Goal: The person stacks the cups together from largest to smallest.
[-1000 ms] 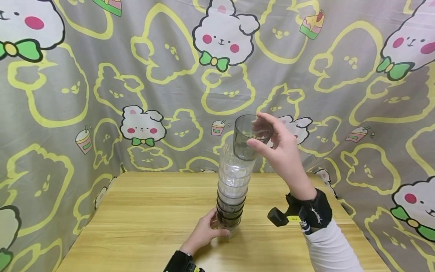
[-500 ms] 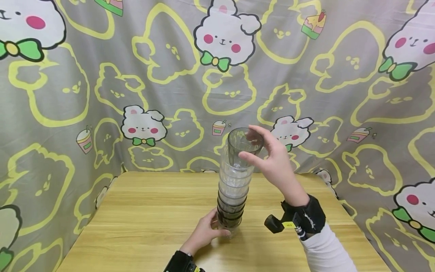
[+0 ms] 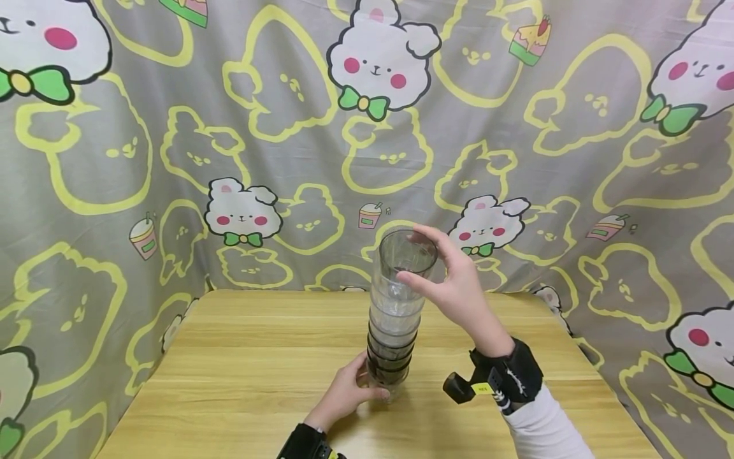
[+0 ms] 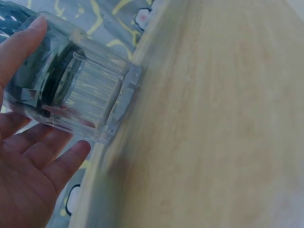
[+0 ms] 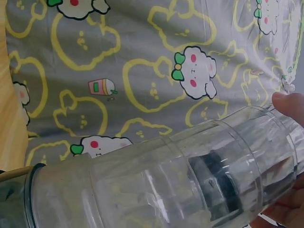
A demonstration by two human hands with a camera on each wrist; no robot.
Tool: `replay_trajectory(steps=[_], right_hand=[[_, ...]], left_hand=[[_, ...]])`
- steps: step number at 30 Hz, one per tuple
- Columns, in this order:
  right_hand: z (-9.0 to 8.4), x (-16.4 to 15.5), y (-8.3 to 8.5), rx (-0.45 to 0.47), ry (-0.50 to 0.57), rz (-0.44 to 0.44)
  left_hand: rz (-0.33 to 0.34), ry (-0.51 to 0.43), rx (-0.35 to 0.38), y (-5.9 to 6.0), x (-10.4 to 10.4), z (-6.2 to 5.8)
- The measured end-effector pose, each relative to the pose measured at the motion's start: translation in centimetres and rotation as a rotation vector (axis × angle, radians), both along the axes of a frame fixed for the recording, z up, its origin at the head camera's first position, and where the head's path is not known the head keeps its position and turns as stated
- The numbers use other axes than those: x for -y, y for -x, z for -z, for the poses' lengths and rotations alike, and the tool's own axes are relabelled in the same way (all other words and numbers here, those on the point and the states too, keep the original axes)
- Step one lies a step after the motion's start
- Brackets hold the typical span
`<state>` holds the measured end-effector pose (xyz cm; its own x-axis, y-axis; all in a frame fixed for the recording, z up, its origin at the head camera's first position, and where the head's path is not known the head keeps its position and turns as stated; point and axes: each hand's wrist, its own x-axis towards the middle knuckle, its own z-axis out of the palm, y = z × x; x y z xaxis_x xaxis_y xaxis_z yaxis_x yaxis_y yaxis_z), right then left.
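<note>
A tall stack of nested cups stands upright on the wooden table in the head view. Clear cups make up its upper part, smoky dark ones sit lower, and a clear cup forms the base, seen close in the left wrist view. My left hand holds that base, thumb on one side and fingers on the other. At the top, my right hand grips a smoky grey cup by its rim, with the cup sunk inside the uppermost clear cup. The right wrist view shows clear walls and part of that hand.
The light wooden table extends around the stack on both sides. A grey curtain with rabbit figures and yellow outlines hangs behind the table and along its sides. Each wrist wears a black strap.
My right hand has lowered the smoky grey cup, moving down and slightly left, from above the stack into its top cup. The left hand has stayed at the base.
</note>
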<state>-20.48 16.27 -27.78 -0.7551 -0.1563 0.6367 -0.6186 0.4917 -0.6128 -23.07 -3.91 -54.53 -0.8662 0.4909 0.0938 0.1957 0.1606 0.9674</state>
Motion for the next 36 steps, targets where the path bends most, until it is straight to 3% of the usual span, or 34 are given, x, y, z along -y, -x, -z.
replay_trajectory(steps=[16,36], right_hand=[[1.3,0.7,0.0,0.144,0.100,-0.095],[2.1,1.2,0.0,0.132,0.178,-0.164]], left_hand=[[0.009,-0.012,0.005,0.1,0.0,0.1],[0.011,-0.022,0.033,0.1,0.1,0.1]])
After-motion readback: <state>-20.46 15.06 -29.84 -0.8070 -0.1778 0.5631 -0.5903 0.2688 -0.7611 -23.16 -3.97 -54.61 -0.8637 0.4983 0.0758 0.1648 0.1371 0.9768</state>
